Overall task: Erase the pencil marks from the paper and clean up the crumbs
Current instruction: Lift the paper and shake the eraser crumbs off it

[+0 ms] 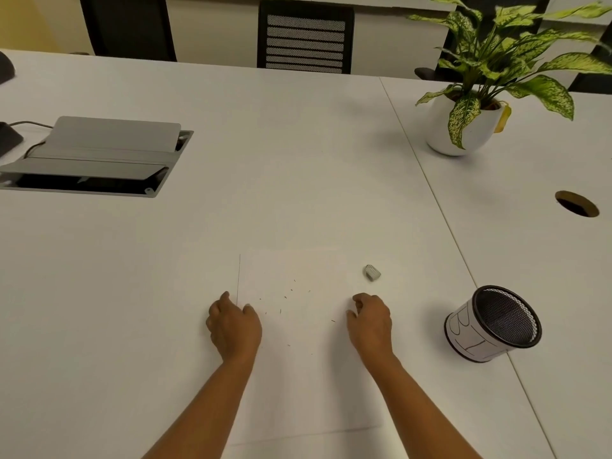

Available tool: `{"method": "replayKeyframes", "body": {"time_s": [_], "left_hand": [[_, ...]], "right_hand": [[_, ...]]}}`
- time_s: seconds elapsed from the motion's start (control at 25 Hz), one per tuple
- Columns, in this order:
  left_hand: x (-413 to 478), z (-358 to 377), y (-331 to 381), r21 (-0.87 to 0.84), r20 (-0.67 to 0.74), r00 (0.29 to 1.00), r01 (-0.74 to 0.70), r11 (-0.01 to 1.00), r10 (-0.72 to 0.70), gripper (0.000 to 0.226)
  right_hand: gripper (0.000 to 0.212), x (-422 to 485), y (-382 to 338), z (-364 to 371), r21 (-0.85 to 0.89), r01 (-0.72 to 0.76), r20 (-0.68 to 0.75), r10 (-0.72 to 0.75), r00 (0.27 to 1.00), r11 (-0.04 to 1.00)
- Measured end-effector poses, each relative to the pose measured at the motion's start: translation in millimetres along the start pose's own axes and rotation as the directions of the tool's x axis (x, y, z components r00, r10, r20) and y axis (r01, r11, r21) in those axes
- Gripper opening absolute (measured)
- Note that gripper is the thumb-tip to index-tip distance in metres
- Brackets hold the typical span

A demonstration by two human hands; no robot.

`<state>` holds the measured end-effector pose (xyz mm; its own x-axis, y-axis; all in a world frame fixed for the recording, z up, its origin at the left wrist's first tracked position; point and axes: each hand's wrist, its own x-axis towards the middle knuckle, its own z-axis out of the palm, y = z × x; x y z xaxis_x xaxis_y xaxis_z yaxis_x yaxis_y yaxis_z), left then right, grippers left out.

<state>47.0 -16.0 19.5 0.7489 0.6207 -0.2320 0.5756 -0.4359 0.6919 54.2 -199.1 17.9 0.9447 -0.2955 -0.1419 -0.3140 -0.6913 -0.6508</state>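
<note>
A white sheet of paper [298, 376] is laid flat on the white table [132, 293]. Small dark crumbs [285, 297] are scattered over the sheet's upper part, mostly between the two hands. The left hand [235, 326] is rested at the paper's left edge and the right hand [371, 321] near its right edge. The fingers of both are curled downward (whether the paper is pinched cannot be told). A grey eraser [372, 272] is seen just beyond the right hand, apart from it. A black mesh cup [493, 323] is placed further right, off the paper.
</note>
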Motion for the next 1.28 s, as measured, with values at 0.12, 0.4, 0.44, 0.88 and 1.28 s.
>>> {"method": "replayKeyframes", "body": {"time_s": [0.12,0.4,0.44,0.88,1.28], "left_hand": [[22,-6,8,-0.140,0.169,0.972,0.187,0.972,-0.163,0.047],[46,-31,12,-0.302,0.454,0.857,0.404,0.864,-0.243,0.042],[48,-31,13,-0.284,0.464,0.856,0.386,0.878,-0.227,0.043],[21,-28,18,-0.501,0.415,0.908,0.179,0.847,0.054,0.037],[8,-38,16,-0.578,0.424,0.903,0.212,0.788,0.068,0.036]], "right_hand": [[0.038,-2,-5,2,0.026,-0.066,0.029,0.065,0.997,0.998],[0.041,6,-5,-1,0.069,-0.152,0.058,0.149,0.987,0.986],[0.042,7,-5,-2,0.084,-0.159,0.060,0.154,0.986,0.984],[0.031,5,4,-7,0.265,-0.139,0.063,0.127,0.990,0.954],[0.028,8,9,-27,0.511,-0.213,0.213,0.118,0.970,0.833]]}}
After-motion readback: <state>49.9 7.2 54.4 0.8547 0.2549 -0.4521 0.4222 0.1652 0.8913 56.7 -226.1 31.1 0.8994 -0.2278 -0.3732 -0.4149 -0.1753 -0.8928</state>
